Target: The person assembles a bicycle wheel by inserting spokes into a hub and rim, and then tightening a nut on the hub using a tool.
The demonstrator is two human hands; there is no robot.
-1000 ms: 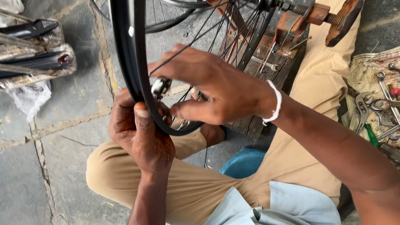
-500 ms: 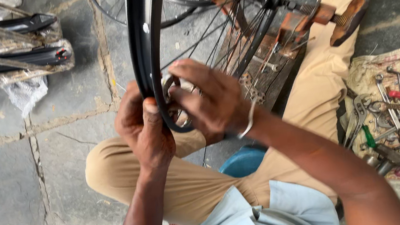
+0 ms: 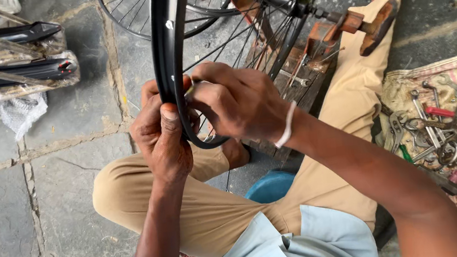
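Grey stone paving lies under a seated person with a black rim (image 3: 164,51) standing upright over the lap. The left hand (image 3: 162,137) grips the rim, thumb pressed on its outer face. Just right of the rim, the right hand (image 3: 237,103) has fingers pinched on something small at the spokes (image 3: 242,28); tools (image 3: 443,131) lie well to the rim's right.

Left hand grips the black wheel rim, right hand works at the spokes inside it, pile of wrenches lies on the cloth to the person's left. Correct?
Not quite: the head view shows the wrenches on the cloth to the person's right. The rest holds: left hand grips the black wheel rim, right hand at the spokes.
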